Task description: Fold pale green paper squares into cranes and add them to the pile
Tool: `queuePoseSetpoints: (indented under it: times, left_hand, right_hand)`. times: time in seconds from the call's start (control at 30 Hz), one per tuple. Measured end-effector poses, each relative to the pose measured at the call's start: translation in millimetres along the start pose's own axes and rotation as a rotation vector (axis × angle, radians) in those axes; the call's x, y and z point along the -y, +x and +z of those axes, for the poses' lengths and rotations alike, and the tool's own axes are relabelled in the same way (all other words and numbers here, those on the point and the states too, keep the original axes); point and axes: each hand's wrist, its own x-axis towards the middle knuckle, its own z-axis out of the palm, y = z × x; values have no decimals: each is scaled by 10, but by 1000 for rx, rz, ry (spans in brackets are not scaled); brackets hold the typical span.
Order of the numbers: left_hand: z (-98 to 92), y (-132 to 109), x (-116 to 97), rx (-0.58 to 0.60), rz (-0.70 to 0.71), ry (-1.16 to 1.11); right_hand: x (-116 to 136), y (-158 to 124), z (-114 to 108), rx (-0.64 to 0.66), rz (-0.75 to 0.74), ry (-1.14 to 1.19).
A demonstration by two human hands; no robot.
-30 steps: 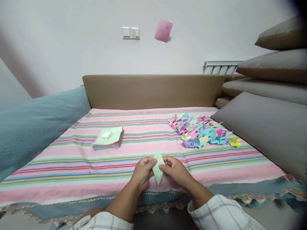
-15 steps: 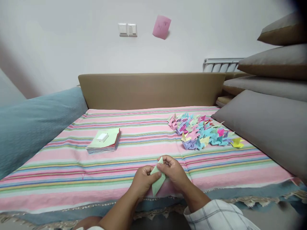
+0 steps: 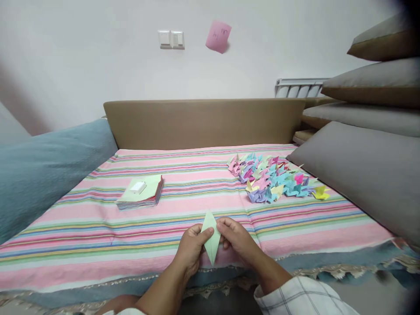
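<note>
A light green folded paper (image 3: 212,247), shaped like a long diamond with a crease down its lower half, is held upright between both hands above the near edge of the striped cloth. My left hand (image 3: 191,245) pinches its left side, thumb flat on the front. On the right side, my right hand (image 3: 236,238) grips the edge between thumb and fingers. The fingers behind the paper are partly hidden.
Several colourful folded paper cranes (image 3: 275,179) cluster on the striped cloth (image 3: 183,170) at the right. A stack of paper sheets (image 3: 147,188) with a small white box (image 3: 138,187) on top lies at the left. Grey cushions (image 3: 367,166) are piled at the right.
The folded paper has turned from a slant to nearly upright, showing more of its diamond face. My right hand has shifted from its upper tip down to its right edge.
</note>
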Motion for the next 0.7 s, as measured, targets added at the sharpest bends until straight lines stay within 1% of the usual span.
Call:
queuePoseSetpoints:
  times: [0.1,0.23,0.37,0.5,0.6,0.7]
  left_hand:
    - [8,-10,-9,-43,-21,-61]
    - [21,-38,-33,-46,-47,-55]
    - [-4,-37,-35,-72,-8,-59]
    - [-37,-22,-29,-74,22,-35]
    - [-42,-21,-28,-55,9,-14]
    - [-51,-13,-22,-67,44,18]
  right_hand:
    - [-17,-42,31,-5,10,-53]
    - [-45,-50,46,-51,-24,-22]
    - [-75,-13,39,-68,-8,-10]
    - [-107,39,59,-86,-4,27]
    - [-124,67,83,-133,0,65]
    - [-134,76,93,-156,9,123]
